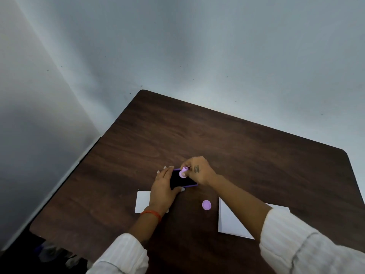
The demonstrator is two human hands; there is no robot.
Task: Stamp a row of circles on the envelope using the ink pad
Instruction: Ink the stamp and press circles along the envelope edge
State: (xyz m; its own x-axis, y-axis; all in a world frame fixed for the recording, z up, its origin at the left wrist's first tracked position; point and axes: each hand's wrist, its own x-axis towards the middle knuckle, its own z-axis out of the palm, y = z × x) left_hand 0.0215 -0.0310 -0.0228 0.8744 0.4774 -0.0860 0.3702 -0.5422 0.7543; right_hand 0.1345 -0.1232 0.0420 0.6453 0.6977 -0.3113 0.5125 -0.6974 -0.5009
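White sleeves are seen nearest the lens, both forearms reaching out over the dark wood table. The right hand is pinched around a small purple stamp, tilted, its face at or just above the ink pad; contact cannot be confirmed. The pad, black with purple rim, is braced by the left hand, fingers laid flat over its left end, thumb at its near edge. Its long axis runs roughly left-right, slightly skewed. The envelope lies toward the table's near right edge, partly covered by the right forearm, so the stamp is judged to need carrying back and right; the right hand is nearer. No printed circles are visible. A purple cap sits between pad and envelope, near that path. A second white sheet is partly hidden under the left wrist.
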